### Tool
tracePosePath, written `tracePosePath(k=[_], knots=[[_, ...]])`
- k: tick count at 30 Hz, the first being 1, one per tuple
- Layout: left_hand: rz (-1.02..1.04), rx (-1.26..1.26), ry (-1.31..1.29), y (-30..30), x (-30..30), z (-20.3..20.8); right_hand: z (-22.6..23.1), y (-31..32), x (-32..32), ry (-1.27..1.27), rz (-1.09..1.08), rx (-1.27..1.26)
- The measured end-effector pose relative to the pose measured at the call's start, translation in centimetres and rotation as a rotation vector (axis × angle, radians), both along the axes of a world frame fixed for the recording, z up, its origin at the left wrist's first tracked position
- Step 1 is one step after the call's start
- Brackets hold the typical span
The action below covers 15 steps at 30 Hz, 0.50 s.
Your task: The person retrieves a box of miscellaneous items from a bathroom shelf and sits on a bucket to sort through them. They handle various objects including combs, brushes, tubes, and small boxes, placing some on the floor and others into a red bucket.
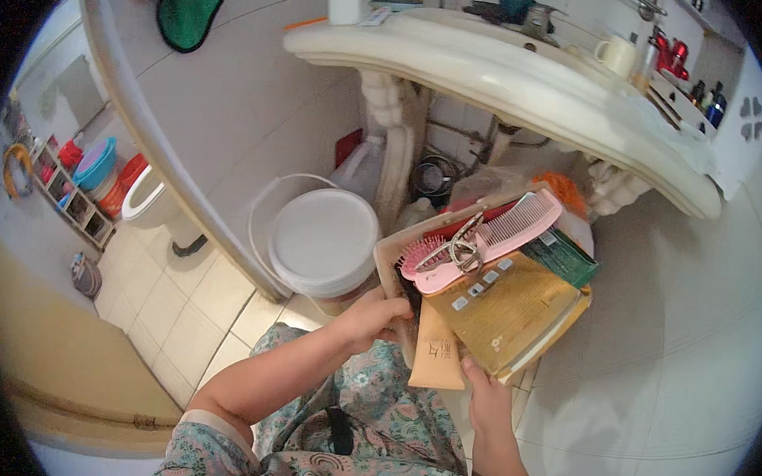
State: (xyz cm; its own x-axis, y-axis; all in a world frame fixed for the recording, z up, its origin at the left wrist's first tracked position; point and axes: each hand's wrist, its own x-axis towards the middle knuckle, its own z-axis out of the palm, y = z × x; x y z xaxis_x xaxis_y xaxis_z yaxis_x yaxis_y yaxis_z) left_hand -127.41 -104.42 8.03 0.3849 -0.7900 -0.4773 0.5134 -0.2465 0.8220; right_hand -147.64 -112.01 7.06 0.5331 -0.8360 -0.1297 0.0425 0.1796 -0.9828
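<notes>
Below the sink, both hands hold up a pale open storage bin (386, 257) filled with toiletries. My left hand (378, 318) is closed round its near left side. At the near right corner, my right hand (483, 389) has its thumb by the gold flat box (516, 314); the other fingers are hidden underneath. A pink comb (526, 222) and a pink hairbrush (420, 254) lie on top, with a metallic hair claw clip (462, 253) over them. Beside the gold box a dark green box (561, 256) shows. A tan squeeze tube (438, 344) juts out between my hands.
A white lidded bucket (324, 239) stands on the floor left of the bin. Above hangs the sink's curved rim (496, 66), carrying a cream mug (617, 55) and bottles. Plastic bags (489, 185) lie under the sink. A toilet (149, 202) shows through the doorway at left.
</notes>
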Motion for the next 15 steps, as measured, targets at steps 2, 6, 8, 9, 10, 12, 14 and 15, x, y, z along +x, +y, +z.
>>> tracePosePath(k=[2, 6, 8, 9, 10, 12, 14, 15], knots=[[0.065, -0.007, -0.046, 2.6, 0.1, 1.9, 1.0, 1.4, 0.1, 0.006, 0.109, -0.077], [0.063, -0.005, -0.097, 9.6, 3.4, -2.9, -3.6, 4.1, 2.1, -0.217, 0.446, -0.179], [0.164, -0.054, -0.124, 12.5, 3.8, -3.2, -3.7, 5.1, 3.8, -0.365, 0.521, -0.124], [0.183, -0.079, -0.085, 13.9, 4.5, -4.5, -4.2, 5.5, 4.5, -0.37, 0.578, -0.167], [0.204, -0.114, -0.047, 15.1, 5.1, -5.2, -4.6, 5.6, 5.1, -0.337, 0.567, -0.144], [0.239, -0.141, 0.017, 17.6, 6.0, -6.7, -5.8, 6.1, 6.6, -0.28, 0.547, -0.085], [0.318, -0.155, 0.064, 20.0, 6.9, -10.1, -6.7, 5.8, 8.4, -0.194, 0.509, -0.023], [0.352, -0.125, 0.052, 20.9, 6.9, -11.2, -7.6, 5.4, 9.3, -0.155, 0.504, -0.011]])
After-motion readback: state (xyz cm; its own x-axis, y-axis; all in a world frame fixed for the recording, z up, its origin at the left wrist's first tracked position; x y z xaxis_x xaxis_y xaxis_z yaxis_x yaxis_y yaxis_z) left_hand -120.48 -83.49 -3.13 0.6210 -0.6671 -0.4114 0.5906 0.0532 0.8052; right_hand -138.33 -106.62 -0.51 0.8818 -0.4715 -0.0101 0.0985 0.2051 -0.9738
